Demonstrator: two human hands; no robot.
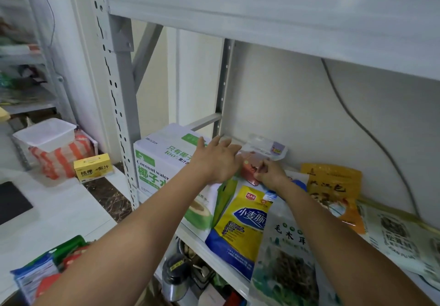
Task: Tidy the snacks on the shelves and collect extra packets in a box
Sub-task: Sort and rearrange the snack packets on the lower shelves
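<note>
Both my arms reach onto the white metal shelf (190, 236). My right hand (270, 173) pinches a clear packet with reddish contents (248, 165) that stands near the back wall. My left hand (215, 160) is spread open beside that packet, over the white and green coconut water carton (162, 162). In front lie a yellow and blue packet (240, 227), a green and clear packet of dark dried fungus (285, 258), an orange packet (333, 186) and a pale packet (400, 236) at the right.
Snack packets (35, 274) are piled at the lower left. A yellow box (92, 168), a striped bag (59, 160) and a clear tub (45, 134) sit on the left. A metal flask (175, 279) stands on the shelf below. A grey cable (371, 134) runs down the back wall.
</note>
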